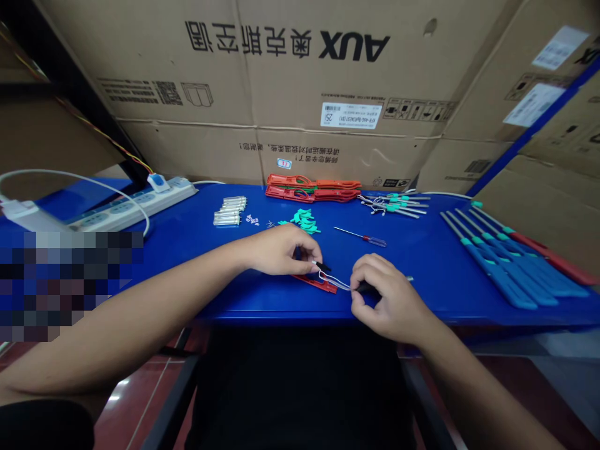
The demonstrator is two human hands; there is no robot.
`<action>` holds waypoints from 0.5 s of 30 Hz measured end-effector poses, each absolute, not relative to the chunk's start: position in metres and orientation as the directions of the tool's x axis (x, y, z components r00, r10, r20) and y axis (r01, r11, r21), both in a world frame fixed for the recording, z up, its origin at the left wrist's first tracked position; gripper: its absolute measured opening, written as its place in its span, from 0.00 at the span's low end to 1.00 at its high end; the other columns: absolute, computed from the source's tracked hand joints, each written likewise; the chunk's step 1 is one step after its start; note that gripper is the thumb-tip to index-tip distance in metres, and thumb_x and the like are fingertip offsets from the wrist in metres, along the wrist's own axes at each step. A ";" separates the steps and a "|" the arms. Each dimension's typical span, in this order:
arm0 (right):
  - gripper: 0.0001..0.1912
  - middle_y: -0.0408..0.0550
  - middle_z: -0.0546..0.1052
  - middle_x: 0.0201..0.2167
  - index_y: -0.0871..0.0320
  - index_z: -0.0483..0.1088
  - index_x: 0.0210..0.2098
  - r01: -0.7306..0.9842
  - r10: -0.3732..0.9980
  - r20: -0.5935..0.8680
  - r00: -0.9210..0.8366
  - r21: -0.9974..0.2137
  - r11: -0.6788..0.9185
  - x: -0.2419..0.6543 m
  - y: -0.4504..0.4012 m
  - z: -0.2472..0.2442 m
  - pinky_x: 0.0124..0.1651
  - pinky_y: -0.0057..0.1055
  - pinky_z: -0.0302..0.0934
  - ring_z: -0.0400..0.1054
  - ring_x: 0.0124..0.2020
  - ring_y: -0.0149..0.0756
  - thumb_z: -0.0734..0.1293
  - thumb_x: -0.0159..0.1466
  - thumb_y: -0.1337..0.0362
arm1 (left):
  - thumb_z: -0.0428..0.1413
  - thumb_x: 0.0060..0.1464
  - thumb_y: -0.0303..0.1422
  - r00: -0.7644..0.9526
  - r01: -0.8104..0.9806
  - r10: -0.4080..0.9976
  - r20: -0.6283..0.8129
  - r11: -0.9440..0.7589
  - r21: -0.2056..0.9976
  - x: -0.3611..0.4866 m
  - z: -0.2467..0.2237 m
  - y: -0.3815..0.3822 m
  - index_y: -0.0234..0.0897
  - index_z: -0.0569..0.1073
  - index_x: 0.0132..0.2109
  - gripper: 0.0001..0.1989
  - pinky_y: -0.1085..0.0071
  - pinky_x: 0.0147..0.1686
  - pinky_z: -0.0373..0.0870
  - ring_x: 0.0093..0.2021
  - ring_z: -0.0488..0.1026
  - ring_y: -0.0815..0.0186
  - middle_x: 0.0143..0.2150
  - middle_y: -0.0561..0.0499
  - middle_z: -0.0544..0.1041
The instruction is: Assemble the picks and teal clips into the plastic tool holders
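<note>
Held at this moment: my left hand (pixel 281 251), thumb and fingers closed to a pinch, has hold of a small black-tipped part (pixel 322 267), from which a thin white wire (pixel 335 279) runs toward my other hand. My right hand (pixel 388 300), curled nearly shut, grips a slim black-handled rod (pixel 368 287), its metal end showing beyond my fingers. A red plastic strip (pixel 316 284) lies on the table directly below the gap between my hands, partly hidden by them. Also on the blue table (pixel 422 306): a red-handled small screwdriver (pixel 360 236) just beyond my hands; a scatter of small green pieces (pixel 304 220); a small stack of clear tubes (pixel 229 210); a pile of orange-red plastic strips (pixel 312 188); a bundle of thin metal rods with teal fittings (pixel 394 204); a fanned row of long blue strips with teal and red parts (pixel 509 262); and a white power strip (pixel 131 204), plugged in. Large AUX cardboard cartons (pixel 281 75) stand behind the table.
</note>
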State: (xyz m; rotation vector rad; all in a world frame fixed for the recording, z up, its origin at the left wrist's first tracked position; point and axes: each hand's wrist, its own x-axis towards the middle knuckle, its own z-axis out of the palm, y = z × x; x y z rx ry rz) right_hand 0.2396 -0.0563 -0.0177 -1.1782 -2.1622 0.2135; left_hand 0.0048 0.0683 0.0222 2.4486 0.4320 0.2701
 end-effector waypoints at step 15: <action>0.10 0.49 0.74 0.42 0.53 0.68 0.42 0.694 0.786 0.370 -0.495 -0.376 0.614 0.238 -0.060 -0.016 0.50 0.44 0.63 0.68 0.44 0.43 0.66 0.61 0.70 | 0.59 0.57 0.32 0.932 0.193 0.328 0.156 -0.811 0.552 0.005 0.026 0.066 0.34 0.80 0.42 0.08 0.74 0.37 0.70 0.35 0.77 0.68 0.36 0.48 0.81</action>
